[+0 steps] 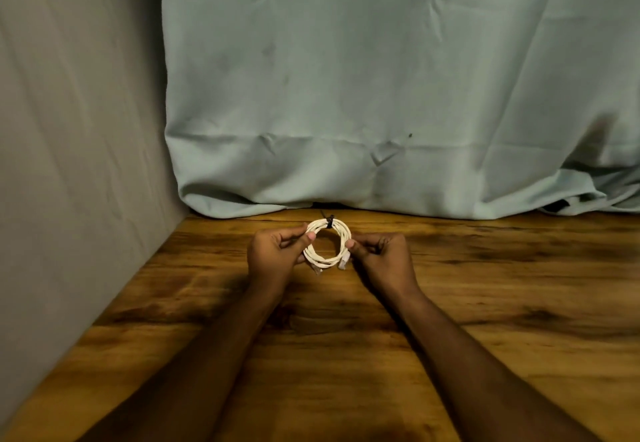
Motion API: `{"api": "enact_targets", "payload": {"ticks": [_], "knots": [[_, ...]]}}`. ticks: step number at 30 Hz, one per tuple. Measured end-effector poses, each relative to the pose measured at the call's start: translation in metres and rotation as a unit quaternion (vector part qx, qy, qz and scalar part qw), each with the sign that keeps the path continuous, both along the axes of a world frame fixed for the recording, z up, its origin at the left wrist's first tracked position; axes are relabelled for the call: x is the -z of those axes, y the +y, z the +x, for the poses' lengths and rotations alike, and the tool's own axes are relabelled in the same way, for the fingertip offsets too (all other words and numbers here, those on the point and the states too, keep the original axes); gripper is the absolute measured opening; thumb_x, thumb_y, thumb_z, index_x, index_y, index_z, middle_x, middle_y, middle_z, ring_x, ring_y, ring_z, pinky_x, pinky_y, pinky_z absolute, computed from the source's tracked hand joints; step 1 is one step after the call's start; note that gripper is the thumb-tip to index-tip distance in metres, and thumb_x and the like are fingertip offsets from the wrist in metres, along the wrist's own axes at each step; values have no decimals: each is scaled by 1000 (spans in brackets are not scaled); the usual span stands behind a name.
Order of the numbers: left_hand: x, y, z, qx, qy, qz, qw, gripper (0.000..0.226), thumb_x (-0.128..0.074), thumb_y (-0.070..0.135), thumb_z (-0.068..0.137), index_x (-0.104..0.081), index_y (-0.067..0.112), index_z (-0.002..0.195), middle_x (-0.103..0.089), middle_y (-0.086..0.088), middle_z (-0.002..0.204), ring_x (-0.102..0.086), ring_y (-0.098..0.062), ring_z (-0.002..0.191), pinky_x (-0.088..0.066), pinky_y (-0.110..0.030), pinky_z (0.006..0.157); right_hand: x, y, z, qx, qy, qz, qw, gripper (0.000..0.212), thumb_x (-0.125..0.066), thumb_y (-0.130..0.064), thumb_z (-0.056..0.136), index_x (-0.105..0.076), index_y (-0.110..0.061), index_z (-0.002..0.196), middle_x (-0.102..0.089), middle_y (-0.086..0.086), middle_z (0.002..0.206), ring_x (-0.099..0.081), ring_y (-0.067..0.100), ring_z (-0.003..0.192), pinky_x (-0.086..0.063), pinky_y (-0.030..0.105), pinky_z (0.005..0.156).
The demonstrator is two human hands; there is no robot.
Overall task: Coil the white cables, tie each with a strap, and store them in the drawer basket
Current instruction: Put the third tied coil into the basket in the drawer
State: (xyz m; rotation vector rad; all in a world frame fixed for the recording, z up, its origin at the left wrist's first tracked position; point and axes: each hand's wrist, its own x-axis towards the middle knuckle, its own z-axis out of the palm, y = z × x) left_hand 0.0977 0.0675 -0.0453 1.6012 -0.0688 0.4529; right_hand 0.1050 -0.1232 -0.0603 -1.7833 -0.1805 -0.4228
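I hold the coiled white cable (327, 244) just above the wooden tabletop (485, 303), near its far edge. My left hand (277, 254) pinches the left side of the coil between thumb and fingers. My right hand (381, 255) pinches the right side the same way. A dark strap (329, 223) wraps the strands at the far side of the coil, so I judge tying done for this cable. Two connector ends hang loose at the near side of the coil.

Handling: the coil appears light and flexible. The loops likely spring apart if pinched loosely. Grip across all the strands, at the sides or close to the strap. Do not pull on the connector ends; they look like the fragile parts.

Clearance: a pale green cloth (381, 78) hangs just beyond the coil and meets the tabletop there. A grey panel (69, 130) closes off the side to the left of the coil. Bare tabletop lies to the right of the coil and on its near side. The drawer basket is not in view, so I cannot tell the route to storage.
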Motion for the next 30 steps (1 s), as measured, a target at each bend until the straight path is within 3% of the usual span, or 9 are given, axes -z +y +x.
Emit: {"api": "enact_targets", "payload": {"ticks": [3,6,8,12,16,20,24,26,30], "knots": [[2,4,0,5,-5,52,999,33,-76,29,86,-74,14,115,-77,0,107,-74,-16,96,-62,-44,82,-5,1,-9,4,-16,-37,999,16,-76,-16,95,-84,-25,105,-83,-8,94,-75,4,82,-62,38,81],[1,2,-10,35,-7,149,988,35,-69,33,91,-70,19,123,-70,6,122,-66,-6,113,-53,-33,99,-5,-2,-25,30,-9,-46,998,22,-74,-8,93,-85,-21,108,-83,-5,100,-73,1,84,-60,31,82],[-6,-4,-26,69,-11,194,978,33,-66,20,95,-66,14,128,-66,5,127,-62,3,113,-50,-21,100,-2,-8,-40,48,26,7,999,23,-73,-6,93,-84,-20,108,-83,-1,99,-72,6,81,-62,40,86],[-10,-19,-56,118,-24,211,970,35,-72,9,89,-68,6,124,-68,0,122,-61,20,95,-46,-3,82,12,-23,-69,90,34,86,992,27,-73,-18,85,-84,-38,98,-83,-2,96,-79,20,87,-63,57,90],[-11,-47,-87,138,-7,126,982,33,-81,4,77,-75,4,109,-75,-6,108,-72,-6,94,-56,-16,83,2,-42,-124,147,17,157,976,32,-73,-2,92,-74,-22,117,-83,7,98,-79,23,87,-64,47,88],[-12,-98,-121,167,15,53,984,30,-83,4,75,-76,2,104,-76,-13,99,-73,-13,85,-60,-22,79,-7,-84,-187,208,-4,148,967,33,-73,8,89,-75,-25,85,-80,-1,83,-73,10,74,-62,39,79],[-24,-169,-156,261,15,26,965,29,-83,6,75,-76,5,103,-77,-13,99,-74,-21,89,-60,-33,83,-25,-149,-253,269,-12,136,953,35,-75,7,88,-74,-28,80,-79,12,93,-74,24,88,-63,49,90],[-33,-213,-184,313,11,4,950,26,-82,6,75,-77,7,101,-78,-3,90,-74,-13,81,-60,-26,76,-32,-184,-293,303,-23,138,943,29,-75,4,89,-77,-24,84,-79,18,96,-75,30,87,-63,49,87],[-52,-284,-240,391,-42,4,920,29,-82,6,76,-75,9,104,-74,19,86,-70,4,73,-54,-11,69,-52,-231,-378,374,-38,148,915,13,-71,7,93,-75,7,105,-76,17,85,-69,3,64,-53,16,62]]}}
